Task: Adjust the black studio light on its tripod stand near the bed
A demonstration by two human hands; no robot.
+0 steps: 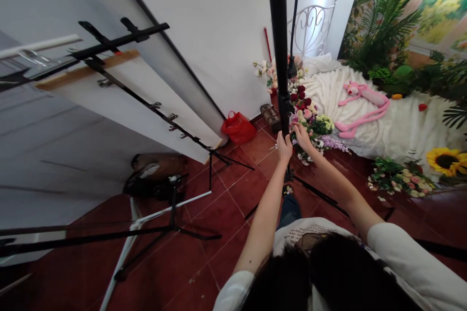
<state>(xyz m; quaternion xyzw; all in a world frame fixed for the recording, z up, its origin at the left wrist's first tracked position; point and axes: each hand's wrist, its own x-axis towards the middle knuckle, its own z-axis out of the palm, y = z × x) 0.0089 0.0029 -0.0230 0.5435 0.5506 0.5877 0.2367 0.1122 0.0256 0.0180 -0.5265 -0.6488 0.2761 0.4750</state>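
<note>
A black upright stand pole (278, 34) runs from the top edge down to spread legs on the floor. My left hand (284, 146) is wrapped round its lower part, just below a dark clamp joint (285, 103). My right hand (301, 136) is at the right side of the pole near that joint, with its fingers apart and slightly bent; nothing shows in it. A black cable (294, 14) with a plug-like end hangs beside the pole.
At the left stand a board (171, 112) with clips and several tripod legs. A red bag (239, 128) lies by the wall. To the right are flowers (308, 114), a white-draped bed (404, 124) with a pink plush toy (372, 97), palm leaves and a sunflower (447, 160).
</note>
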